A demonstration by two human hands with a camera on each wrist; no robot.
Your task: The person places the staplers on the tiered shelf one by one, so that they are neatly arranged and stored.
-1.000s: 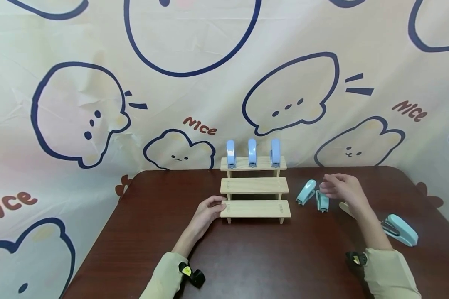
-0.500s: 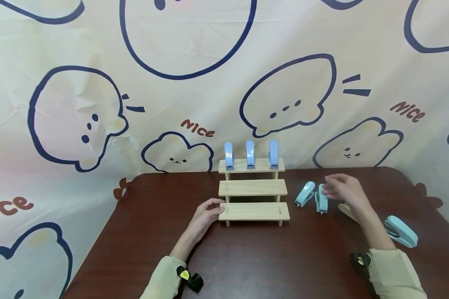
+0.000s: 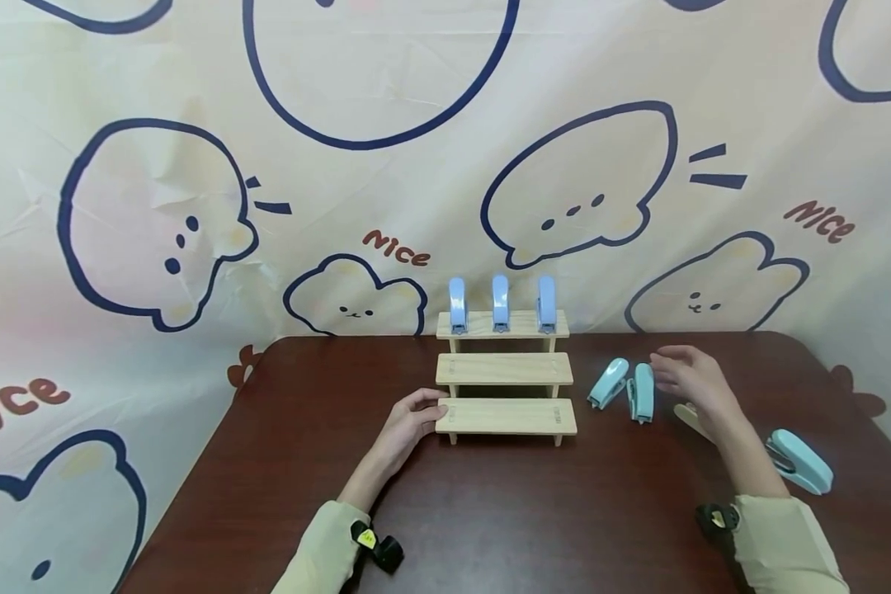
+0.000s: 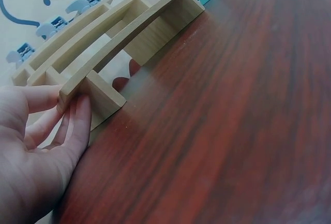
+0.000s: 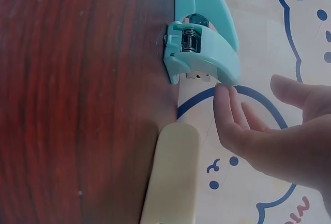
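Observation:
My left hand [image 3: 404,429] grips the left end of the lowest step of a three-step wooden display rack [image 3: 506,416]. In the left wrist view, the thumb lies along the step's edge and the fingers [image 4: 80,118] reach under it. Three light-blue staplers [image 3: 501,304] stand on end along the top step. To the rack's right, two teal staplers [image 3: 607,384] are side by side on the table. My right hand [image 3: 694,384] is beside the right-hand teal stapler [image 3: 642,393], thumb spread apart. Its fingertips [image 5: 222,92] appear to touch that stapler's end in the right wrist view.
Another teal stapler [image 3: 800,460] lies right of my right forearm. A cream, round-ended object [image 5: 173,175], partly hidden by that arm in the head view, lies nearby. A patterned cloth [image 3: 371,198] hangs behind the dark wooden table [image 3: 535,511].
My right hand has shifted slightly right, uncovering more of the teal stapler beside it. The left hand keeps its grip on the rack. The head view has wobbled a little.

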